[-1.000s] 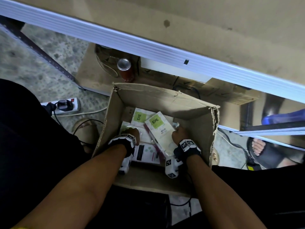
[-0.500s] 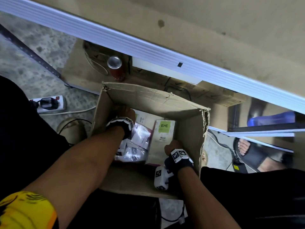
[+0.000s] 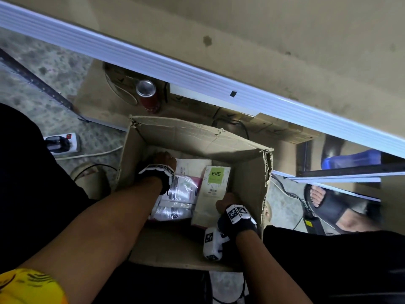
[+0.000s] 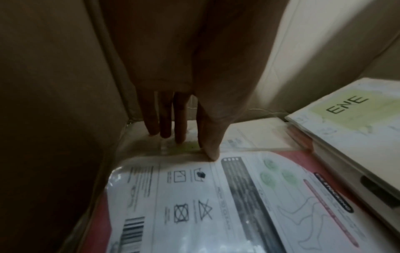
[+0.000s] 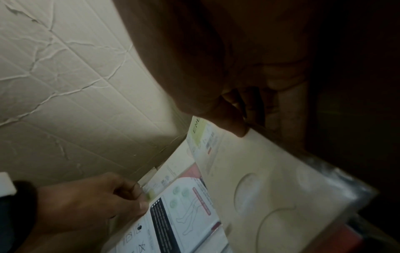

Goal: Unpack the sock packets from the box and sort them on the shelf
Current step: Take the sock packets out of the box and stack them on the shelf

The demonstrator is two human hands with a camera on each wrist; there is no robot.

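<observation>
1. Head view: both hands are down in the box (image 3: 197, 137). The cream ENE packet (image 3: 213, 185) lies at 3 o'clock of the glossy pink packet (image 3: 182, 194).
2. Left wrist view: the left hand (image 4: 184, 106) has straight fingers (image 4: 164, 123) probing the packet's far edge; the film looks slippery and light.
3. Right wrist view: the right hand (image 5: 238, 106) pinches the ENE packet's edge, which looks stiff and card-backed, so best held there.

The head camera looks steeply down from above into the open brown cardboard box (image 3: 197, 137) on the floor. The left wrist camera sits close inside it, facing along the fingers toward a corner. The right wrist camera, dim and perhaps tilted, faces the far wall. All three share the cream packet with the green ENE label (image 3: 215, 181) (image 4: 346, 109) (image 5: 249, 171).
</observation>
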